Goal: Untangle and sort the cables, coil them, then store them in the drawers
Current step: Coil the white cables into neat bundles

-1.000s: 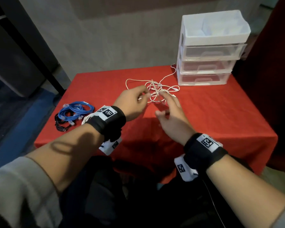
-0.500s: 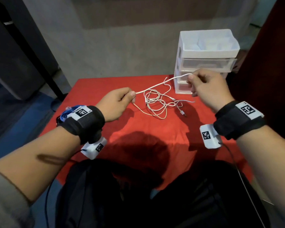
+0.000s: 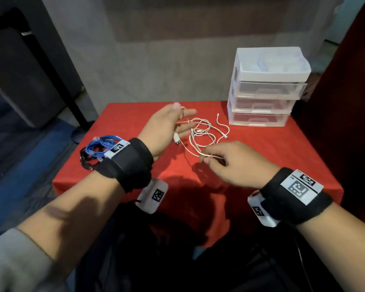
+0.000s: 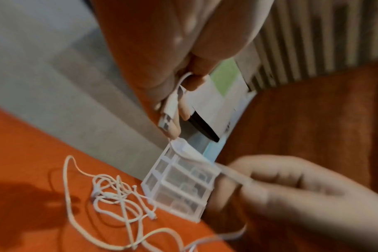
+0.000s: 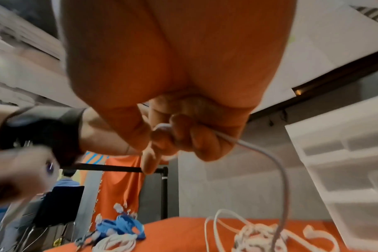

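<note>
A tangle of white cables [image 3: 202,131] lies on the red table [image 3: 272,157] in front of the clear drawer unit [image 3: 261,98]. My left hand [image 3: 182,114] hovers over the tangle's left side, fingers mostly straight. One white cable runs between its thumb and forefinger, and the USB plug [image 4: 167,116] hangs along the fingers. My right hand [image 3: 205,158] is nearer to me and pinches the same white cable [image 5: 259,150] in curled fingers. A blue cable coil [image 3: 101,144] and a black cable [image 3: 86,163] lie at the table's left edge.
The drawer unit stands at the back right corner with its three drawers pushed in and an open tray on top [image 3: 272,64]. Another white coil [image 5: 117,242] lies by the blue one. A grey wall is behind the table, and a dark stand at the left.
The right hand came down from beside the drawers toward me, still gripping the cable. The left hand moved forward over the tangle and spread its fingers. The taut stretch has gone slack.
</note>
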A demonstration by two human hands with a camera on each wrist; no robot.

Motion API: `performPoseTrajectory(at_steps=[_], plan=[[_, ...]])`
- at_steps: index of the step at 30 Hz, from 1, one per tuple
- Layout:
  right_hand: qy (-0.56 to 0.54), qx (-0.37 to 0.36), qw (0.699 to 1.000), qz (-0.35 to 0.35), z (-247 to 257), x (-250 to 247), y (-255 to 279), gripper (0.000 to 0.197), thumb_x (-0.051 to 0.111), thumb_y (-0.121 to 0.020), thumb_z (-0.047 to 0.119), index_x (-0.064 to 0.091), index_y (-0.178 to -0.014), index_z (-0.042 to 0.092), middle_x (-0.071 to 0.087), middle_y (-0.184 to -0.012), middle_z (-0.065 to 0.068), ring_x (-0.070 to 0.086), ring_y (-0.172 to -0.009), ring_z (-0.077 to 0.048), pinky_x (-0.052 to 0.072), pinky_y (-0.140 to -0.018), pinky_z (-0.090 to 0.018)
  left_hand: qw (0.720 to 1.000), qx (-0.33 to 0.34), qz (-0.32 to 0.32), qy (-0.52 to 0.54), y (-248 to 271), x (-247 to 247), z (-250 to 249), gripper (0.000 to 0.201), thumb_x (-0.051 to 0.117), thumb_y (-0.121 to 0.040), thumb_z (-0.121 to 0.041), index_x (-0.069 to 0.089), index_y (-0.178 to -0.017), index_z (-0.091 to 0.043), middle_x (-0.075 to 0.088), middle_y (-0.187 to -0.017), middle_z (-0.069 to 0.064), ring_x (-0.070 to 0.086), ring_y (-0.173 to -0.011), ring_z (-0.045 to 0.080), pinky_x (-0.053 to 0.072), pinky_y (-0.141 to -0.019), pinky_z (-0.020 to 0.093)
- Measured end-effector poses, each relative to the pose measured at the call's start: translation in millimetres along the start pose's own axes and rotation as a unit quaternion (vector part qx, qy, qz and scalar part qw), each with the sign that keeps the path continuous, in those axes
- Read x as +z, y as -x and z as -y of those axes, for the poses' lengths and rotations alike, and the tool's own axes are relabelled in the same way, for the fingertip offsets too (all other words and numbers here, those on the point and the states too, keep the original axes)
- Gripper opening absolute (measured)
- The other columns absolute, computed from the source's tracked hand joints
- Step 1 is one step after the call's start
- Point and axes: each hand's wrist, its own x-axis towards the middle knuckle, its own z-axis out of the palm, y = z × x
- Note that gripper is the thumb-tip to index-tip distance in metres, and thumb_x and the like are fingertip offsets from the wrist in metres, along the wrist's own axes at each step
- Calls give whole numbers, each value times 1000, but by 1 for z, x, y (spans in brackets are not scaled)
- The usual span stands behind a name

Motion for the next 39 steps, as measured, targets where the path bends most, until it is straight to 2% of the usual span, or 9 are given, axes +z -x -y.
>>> performPoseTrajectory(at_steps=[3, 5, 8, 12, 17, 22, 25, 32, 39], plan=[[-40, -45, 998, -35, 8, -17, -3, 14, 56, -96, 30, 70, -94, 26, 64, -76, 18, 57, -73, -5, 50, -70, -32, 988, 12, 58, -140, 15, 10, 8, 26, 34, -110, -25, 54, -96, -13, 73, -101, -3, 73, -82, 15, 52, -61, 17], [-110, -18, 991, -80, 8, -26, -5, 1, 66, -95, 24, 66, -94, 24, 60, -70, 10, 54, -64, -10, 46, -64, -32, 971, 22, 119, -204, 24, 15, 13, 29, 35, -110, -32, 56, -100, -14, 72, -90, -8, 75, -70, 17, 53, -59, 26], [-229, 20, 969, -95, 6, -36, -7, 16, 73, -92, 22, 60, -100, 20, 62, -79, -1, 54, -61, -19, 47, -61, -36, 960, 18, 180, -215, 30, 21, 15, 34, 34, -109, -39, 56, -110, -13, 72, -107, -3, 72, -65, 35, 54, -70, 43], [-288, 8, 956, -57, -2, -40, -4, 23, 76, -90, 11, 65, -110, 14, 69, -101, -7, 55, -65, -7, 50, -69, -37, 973, -20, 185, -134, 33, 30, 14, 39, 35, -107, -36, 53, -111, -1, 69, -85, 10, 46, -51, 21, 41, -58, 36], [-307, 48, 949, -49, -12, -39, -4, 14, 78, -89, 13, 71, -100, 12, 72, -91, -14, 66, -78, -29, 54, -84, -56, 972, -132, 191, -46, 35, 22, 9, 37, 48, -84, -21, 65, -114, -5, 72, -96, 14, 47, -63, 15, 38, -59, 29], [-348, 43, 934, -72, -12, -38, -5, 15, 78, -88, 14, 69, -93, 3, 74, -84, -8, 64, -74, -12, 55, -73, -28, 948, -173, 266, -15, 38, 5, 8, 33, 53, -97, -16, 63, -128, -16, 72, -121, 3, 66, -94, 10, 51, -98, 33], [-380, 51, 921, -65, -7, -35, -7, 15, 76, -89, 13, 67, -90, 1, 71, -74, 4, 60, -64, -2, 46, -63, -13, 948, -192, 253, 11, 40, 3, 10, 35, 56, -90, -24, 65, -124, -21, 74, -115, 1, 71, -92, 9, 58, -87, 27], [-379, 70, 919, -81, -14, -27, -8, 23, 79, -88, 19, 63, -87, 3, 51, -74, -15, 51, -66, -23, 46, -69, -39, 946, -210, 243, 35, 39, 0, 10, 32, 42, -104, -14, 60, -126, 1, 67, -129, 17, 66, -120, 25, 57, -91, 29], [-382, 67, 917, -96, -12, -23, -8, 25, 83, -85, 20, 62, -83, 5, 54, -76, -9, 41, -67, -23, 39, -66, -40, 960, -217, 177, -22, 36, -1, 14, 20, 64, -92, -17, 67, -110, -8, 72, -117, 19, 73, -94, 16, 60, -76, 24]])
